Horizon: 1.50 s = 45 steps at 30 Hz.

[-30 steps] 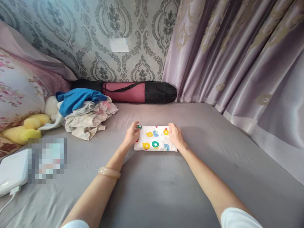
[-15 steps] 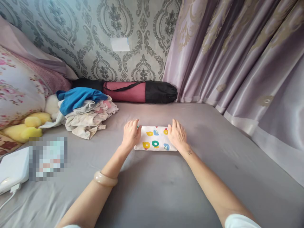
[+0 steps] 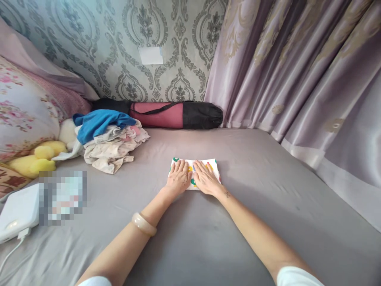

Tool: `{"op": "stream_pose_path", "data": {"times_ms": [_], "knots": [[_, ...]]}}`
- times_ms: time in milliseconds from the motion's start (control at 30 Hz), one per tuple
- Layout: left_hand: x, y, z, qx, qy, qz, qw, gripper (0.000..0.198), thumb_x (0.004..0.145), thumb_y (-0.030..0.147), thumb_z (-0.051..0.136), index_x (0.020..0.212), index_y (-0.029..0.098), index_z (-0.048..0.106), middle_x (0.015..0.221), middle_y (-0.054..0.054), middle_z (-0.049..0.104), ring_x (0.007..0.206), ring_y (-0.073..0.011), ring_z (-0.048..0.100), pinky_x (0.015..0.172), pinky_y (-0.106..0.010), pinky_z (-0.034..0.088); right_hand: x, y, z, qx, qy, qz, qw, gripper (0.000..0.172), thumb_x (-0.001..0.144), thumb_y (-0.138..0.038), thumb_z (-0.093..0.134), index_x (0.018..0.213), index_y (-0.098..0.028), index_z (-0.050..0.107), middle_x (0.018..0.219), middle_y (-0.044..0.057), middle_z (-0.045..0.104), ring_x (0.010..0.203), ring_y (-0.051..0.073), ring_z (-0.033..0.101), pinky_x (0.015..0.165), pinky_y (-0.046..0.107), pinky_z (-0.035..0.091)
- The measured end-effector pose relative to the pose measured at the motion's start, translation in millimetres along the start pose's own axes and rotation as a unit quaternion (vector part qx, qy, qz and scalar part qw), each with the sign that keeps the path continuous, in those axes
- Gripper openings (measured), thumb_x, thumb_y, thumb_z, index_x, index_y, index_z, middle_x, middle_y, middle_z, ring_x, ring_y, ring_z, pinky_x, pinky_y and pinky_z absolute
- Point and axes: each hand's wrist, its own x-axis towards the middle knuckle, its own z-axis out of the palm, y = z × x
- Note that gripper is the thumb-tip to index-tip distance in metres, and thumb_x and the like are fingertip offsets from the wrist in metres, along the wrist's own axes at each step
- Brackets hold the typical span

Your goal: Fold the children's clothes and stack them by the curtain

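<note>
Bangle (image 3: 144, 224) on the left forearm, near in my remote view; both sleeves (image 3: 297, 276) are cut off by the lower edge. Beyond, on the grey bed (image 3: 190, 242), lies the printed cloth (image 3: 193, 187), flat and apparently folded. Left hand (image 3: 179, 175) and right hand (image 3: 206, 178) rest on it side by side, backs upward, fingers extended; I judge the grip released, nothing pinched. Uneven pressure or dragging palms could, I think, crease the cloth or skew its edges, the soft bed giving way beneath. Much of the print is hidden from me under the hands; I cannot count the layers. To the left, a white box (image 3: 24, 210) is cut off by the frame, and pixelation masks whatever lies beside it. Farther back, the pile (image 3: 108, 145), its garments hard to separate, partly hides the roll (image 3: 157, 115) by the wall (image 3: 178, 59).
</note>
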Motion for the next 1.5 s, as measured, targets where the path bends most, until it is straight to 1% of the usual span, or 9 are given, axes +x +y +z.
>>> {"op": "stream_pose_path", "data": {"times_ms": [167, 233, 433, 567, 800, 900, 1033, 1333, 1500], "knots": [[3.7, 17.9, -20.5, -0.05, 0.176, -0.019, 0.983, 0.05, 0.094, 0.02, 0.03, 0.14, 0.005, 0.042, 0.148, -0.019, 0.042, 0.144, -0.0291, 0.026, 0.117, -0.052, 0.021, 3.6, -14.0, -11.4, 0.002, 0.032, -0.024, 0.999, 0.059, 0.095, -0.025, 0.026, 0.151, -0.006, 0.026, 0.159, 0.014, 0.022, 0.148, 0.023, 0.014, 0.12, 0.044, 0.009], [6.0, 22.2, -20.5, -0.087, 0.199, -0.015, 0.976, 0.05, 0.094, 0.021, 0.029, 0.141, 0.007, 0.041, 0.148, -0.018, 0.043, 0.144, -0.0269, 0.027, 0.118, -0.051, 0.022, 6.3, -19.2, -6.6, -0.004, 0.016, -0.049, 0.999, 0.064, 0.093, -0.028, 0.034, 0.152, -0.007, 0.023, 0.159, 0.015, 0.021, 0.148, 0.025, 0.015, 0.12, 0.047, 0.011], [11.2, 11.6, 5.6, -0.156, 0.065, -0.09, 0.981, 0.056, 0.099, 0.036, 0.023, 0.139, 0.001, 0.043, 0.145, -0.023, 0.045, 0.14, -0.0293, 0.036, 0.115, -0.05, 0.027, 11.4, -18.7, 15.4, -0.014, -0.003, -0.061, 0.998, 0.068, 0.093, -0.031, 0.036, 0.152, -0.003, 0.02, 0.159, 0.018, 0.019, 0.147, 0.028, 0.015, 0.119, 0.047, 0.014], [11.3, 3.2, 13.9, -0.165, 0.06, -0.101, 0.979, 0.058, 0.1, 0.038, 0.02, 0.141, 0.004, 0.041, 0.146, -0.021, 0.045, 0.139, -0.0278, 0.036, 0.115, -0.049, 0.029, 9.9, -13.3, 17.7, -0.022, 0.021, -0.033, 0.999, 0.062, 0.095, -0.027, 0.03, 0.15, 0.002, 0.025, 0.157, 0.019, 0.021, 0.147, 0.027, 0.016, 0.119, 0.043, 0.015], [7.5, 9.2, 10.2, -0.052, 0.0, -0.085, 0.995, 0.057, 0.098, 0.032, 0.023, 0.143, 0.001, 0.04, 0.15, -0.022, 0.037, 0.143, -0.0294, 0.03, 0.117, -0.048, 0.023, 3.1, -5.3, 10.4, -0.024, 0.047, 0.024, 0.998, 0.06, 0.096, -0.028, 0.021, 0.149, 0.0, 0.03, 0.157, 0.014, 0.025, 0.146, 0.023, 0.021, 0.12, 0.041, 0.01], [3.2, 3.1, 8.0, -0.013, -0.023, -0.089, 0.996, 0.061, 0.097, 0.041, 0.027, 0.145, 0.006, 0.04, 0.153, -0.021, 0.034, 0.143, -0.0334, 0.028, 0.115, -0.053, 0.024, 1.4, -4.0, 10.7, -0.027, 0.053, 0.04, 0.997, 0.06, 0.096, -0.029, 0.022, 0.15, -0.004, 0.03, 0.158, 0.013, 0.024, 0.146, 0.023, 0.02, 0.12, 0.042, 0.009], [-3.5, -16.6, 4.1, -0.006, -0.036, -0.116, 0.993, 0.074, 0.094, 0.057, 0.03, 0.147, 0.005, 0.035, 0.152, -0.024, 0.034, 0.141, -0.0342, 0.031, 0.114, -0.053, 0.025, 1.4, -2.4, 14.4, -0.037, 0.067, 0.085, 0.993, 0.061, 0.096, -0.032, 0.025, 0.149, -0.003, 0.031, 0.157, 0.016, 0.027, 0.146, 0.027, 0.02, 0.119, 0.043, 0.011], [-8.9, -28.2, -4.0, -0.017, -0.051, -0.116, 0.992, 0.069, 0.096, 0.052, 0.026, 0.146, 0.006, 0.035, 0.152, -0.021, 0.035, 0.142, -0.0319, 0.03, 0.115, -0.053, 0.022, -6.3, 22.1, 12.2, -0.046, 0.053, 0.163, 0.984, 0.062, 0.097, -0.035, 0.026, 0.149, -0.001, 0.03, 0.157, 0.018, 0.025, 0.145, 0.029, 0.024, 0.117, 0.044, 0.019], [-11.2, -41.9, -13.0, -0.034, -0.1, -0.073, 0.992, 0.065, 0.097, 0.048, 0.025, 0.147, 0.008, 0.033, 0.154, -0.019, 0.033, 0.144, -0.0292, 0.028, 0.116, -0.049, 0.022, -26.2, 47.9, -0.8, -0.051, 0.031, 0.153, 0.986, 0.058, 0.098, -0.031, 0.021, 0.15, -0.008, 0.031, 0.157, 0.013, 0.027, 0.145, 0.025, 0.024, 0.118, 0.044, 0.019]]}}
